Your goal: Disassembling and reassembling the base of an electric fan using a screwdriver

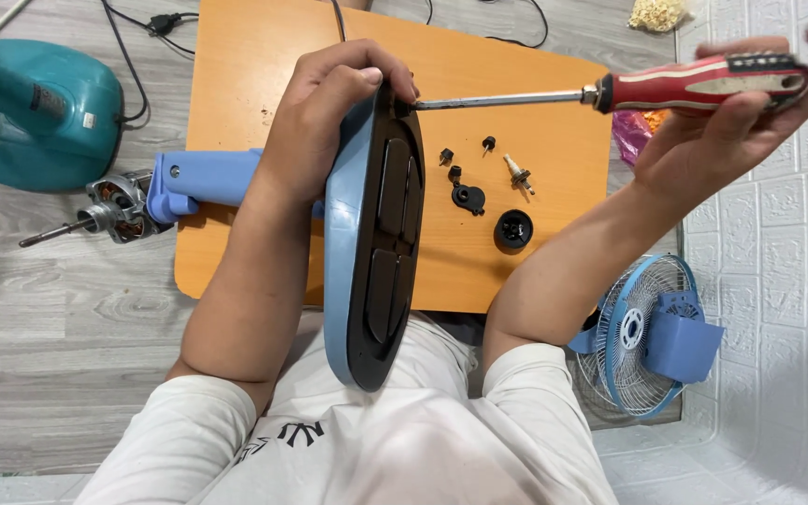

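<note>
My left hand [334, 103] grips the top edge of a blue fan base [343, 243] stood on its side, its black underside [387, 243] facing right. My right hand [750, 112] holds a screwdriver with a red and white handle [699, 82]. Its metal shaft [497, 98] runs left, and the tip touches the upper rim of the black underside beside my left fingers. A blue fan neck [203, 178] sticks out behind my left forearm, with a bare motor [114, 208] and its shaft at the end.
An orange wooden board [535, 159] lies on the grey floor and carries several small black screws and knobs [468, 196] and a black round cap [513, 229]. A teal fan base [39, 112] stands upper left. A blue fan guard [642, 332] leans by the white wall at right.
</note>
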